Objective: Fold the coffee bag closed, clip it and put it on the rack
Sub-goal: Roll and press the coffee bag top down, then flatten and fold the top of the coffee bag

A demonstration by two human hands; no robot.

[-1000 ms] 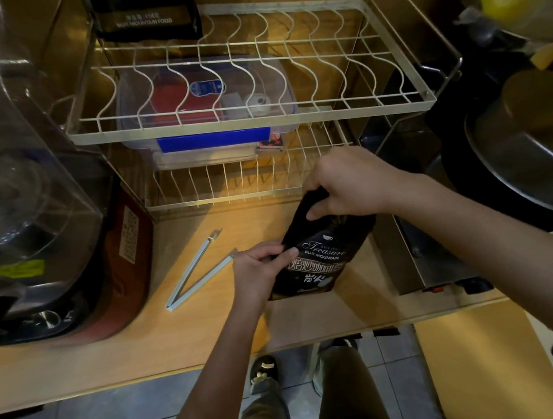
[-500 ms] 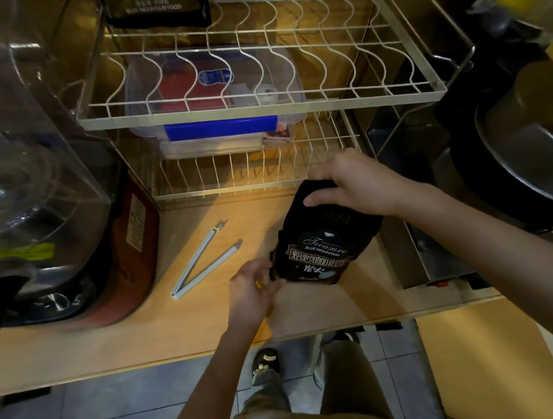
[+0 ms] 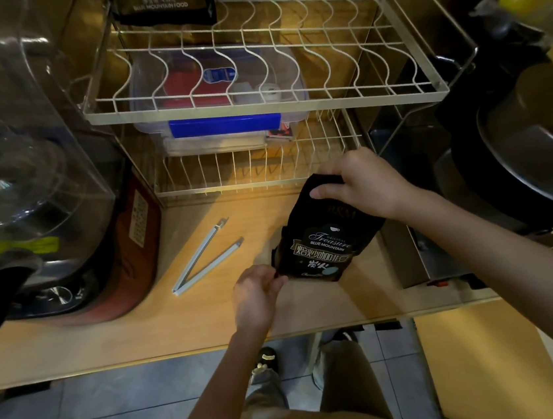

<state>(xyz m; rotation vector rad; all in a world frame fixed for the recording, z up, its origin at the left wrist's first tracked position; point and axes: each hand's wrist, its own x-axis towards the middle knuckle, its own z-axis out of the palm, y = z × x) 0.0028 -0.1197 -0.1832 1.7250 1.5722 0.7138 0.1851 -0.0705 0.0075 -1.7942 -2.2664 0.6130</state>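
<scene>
A black coffee bag [image 3: 323, 238] with gold and white lettering stands on the wooden counter [image 3: 110, 331], leaning back. My right hand [image 3: 365, 183] grips its folded-over top. My left hand [image 3: 257, 294] pinches the bag's lower left corner. A long pale blue bag clip [image 3: 204, 257] lies open in a V on the counter, left of the bag and untouched. The two-tier white wire rack [image 3: 267, 107] stands behind; a second black coffee bag [image 3: 163, 3] sits at the back left of its top shelf.
A clear plastic box with a blue latch [image 3: 224, 125] fills the rack's lower shelf. A large appliance with a clear dome [image 3: 22, 169] stands at the left. A dark pot with a metal lid [image 3: 531, 159] and a metal box [image 3: 425, 254] crowd the right.
My left hand slid from the middle of the bag's left edge down to its bottom corner. The bag now stands more upright, with my right hand still on its top.
</scene>
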